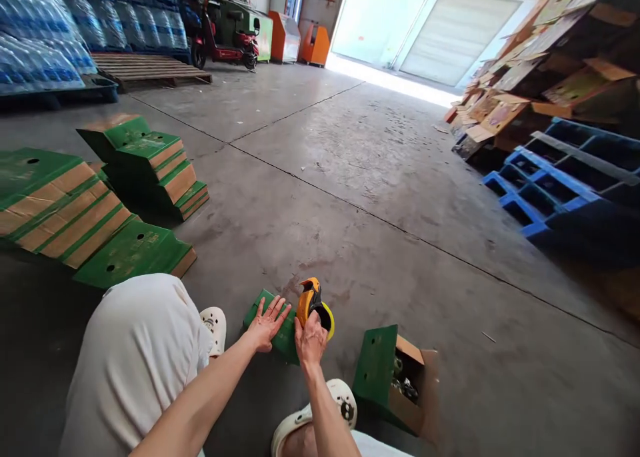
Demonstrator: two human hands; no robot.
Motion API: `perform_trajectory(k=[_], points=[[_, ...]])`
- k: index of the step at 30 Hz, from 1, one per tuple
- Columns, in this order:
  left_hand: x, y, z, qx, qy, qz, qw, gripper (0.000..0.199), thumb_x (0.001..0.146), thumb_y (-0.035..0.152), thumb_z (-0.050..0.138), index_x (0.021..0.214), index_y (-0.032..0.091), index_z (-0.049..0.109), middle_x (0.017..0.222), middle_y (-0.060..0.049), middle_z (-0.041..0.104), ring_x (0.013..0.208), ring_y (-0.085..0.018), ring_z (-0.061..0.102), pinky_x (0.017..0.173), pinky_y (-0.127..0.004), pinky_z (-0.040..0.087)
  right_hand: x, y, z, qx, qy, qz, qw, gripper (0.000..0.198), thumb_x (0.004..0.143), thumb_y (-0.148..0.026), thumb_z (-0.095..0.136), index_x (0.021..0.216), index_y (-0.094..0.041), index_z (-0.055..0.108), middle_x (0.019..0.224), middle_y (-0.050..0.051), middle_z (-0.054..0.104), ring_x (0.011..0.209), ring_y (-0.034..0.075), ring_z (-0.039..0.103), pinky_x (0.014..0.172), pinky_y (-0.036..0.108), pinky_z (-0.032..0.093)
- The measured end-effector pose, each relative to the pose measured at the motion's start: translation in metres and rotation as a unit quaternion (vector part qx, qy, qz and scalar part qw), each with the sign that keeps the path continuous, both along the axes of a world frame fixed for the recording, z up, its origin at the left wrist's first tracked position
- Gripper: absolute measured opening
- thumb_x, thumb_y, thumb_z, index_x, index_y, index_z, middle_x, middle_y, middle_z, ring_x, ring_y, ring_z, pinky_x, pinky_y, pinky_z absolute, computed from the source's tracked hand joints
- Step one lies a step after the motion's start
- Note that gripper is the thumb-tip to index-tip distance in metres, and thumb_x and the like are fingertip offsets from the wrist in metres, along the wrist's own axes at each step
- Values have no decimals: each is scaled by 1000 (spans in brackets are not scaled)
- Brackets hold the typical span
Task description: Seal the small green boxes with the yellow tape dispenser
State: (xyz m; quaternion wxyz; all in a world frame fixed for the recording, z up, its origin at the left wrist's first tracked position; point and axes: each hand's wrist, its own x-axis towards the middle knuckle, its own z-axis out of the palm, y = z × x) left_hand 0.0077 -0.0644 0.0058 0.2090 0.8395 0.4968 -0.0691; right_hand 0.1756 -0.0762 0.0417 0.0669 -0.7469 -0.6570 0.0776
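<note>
A green cardboard box (284, 342) lies on the floor between my feet. My left hand (267, 325) rests flat on its top, fingers spread. Wrapped around an orange and black tape dispenser (306, 302) is my right hand (311, 337), at the box's right edge. A yellow roll of tape (329, 320) shows on the dispenser's right side. Whether the tape touches the box, I cannot tell. Right of my right foot stands an open green box (379, 364) with dark, shiny items (407, 387) inside that are too small to name.
Flattened green cartons (65, 197) are stacked at left, with more stacks (155, 150) behind. Blue pallets (545, 184) and a heap of cardboard (505, 110) stand at right. Farther back are bottled water packs (35, 50), a wooden pallet (150, 67) and a red scooter (225, 37).
</note>
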Motion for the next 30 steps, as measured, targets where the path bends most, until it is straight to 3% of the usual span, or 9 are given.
perform_trajectory(k=[4,8,10,13,15,19,21,25,30], points=[[0,0,6,-24,6,12,1000,147,59,9,81,173,23,-11,178,-21,-13,165,-36,-16,128,-70,-7,-15,-17,-22,109,14,4,994,48,110,-42,45,139,-4,55,110,26,77,103,35,76,95,43,49],[-3,-1,11,-53,-21,40,998,147,58,13,80,173,24,-10,178,-20,-14,165,-39,-15,128,-71,-5,-21,-23,-29,146,22,29,989,41,110,-40,41,131,-9,59,100,21,77,99,33,74,95,43,48],[-12,2,13,-77,-38,100,991,145,61,23,83,174,25,-7,177,-20,-14,164,-42,-15,126,-76,-3,-21,-23,-28,148,22,26,988,38,110,-39,42,129,-11,59,98,19,76,98,32,73,96,43,47],[-33,9,15,-72,-81,264,958,132,73,37,80,175,26,-3,178,-20,-12,164,-45,-12,123,-80,9,-21,-25,-24,143,20,26,989,36,110,-36,45,130,-11,59,98,18,76,98,31,72,98,43,47],[-48,14,11,-68,-147,310,937,121,80,37,77,175,26,3,180,-18,-2,166,-42,-1,126,-74,20,-20,-25,-22,137,15,27,990,35,109,-36,48,129,-10,60,97,16,75,95,30,73,98,41,48],[-66,16,-4,-75,-291,265,916,105,81,26,76,173,24,26,178,-13,25,164,-30,27,131,-47,31,-16,-20,-20,126,14,34,991,37,108,-37,50,131,-9,59,97,15,76,94,28,73,98,39,48],[-67,15,-11,-73,-317,268,907,98,82,25,76,170,26,35,177,-11,29,162,-29,33,131,-45,33,-13,-16,-19,117,26,31,992,43,109,-42,48,133,-8,58,98,16,77,94,29,74,96,39,49],[-66,12,-14,-78,-338,283,894,93,81,27,78,167,32,41,176,-7,30,160,-31,37,129,-47,36,0,-18,-15,119,70,-101,985,60,108,-58,38,133,-8,58,97,21,78,94,35,75,89,42,51],[-66,11,-9,-78,-352,294,885,92,81,27,80,166,32,44,175,-6,32,159,-32,39,129,-47,37,17,-35,-23,84,161,-348,920,75,101,-74,33,130,-10,59,93,28,77,83,44,75,68,45,51]])
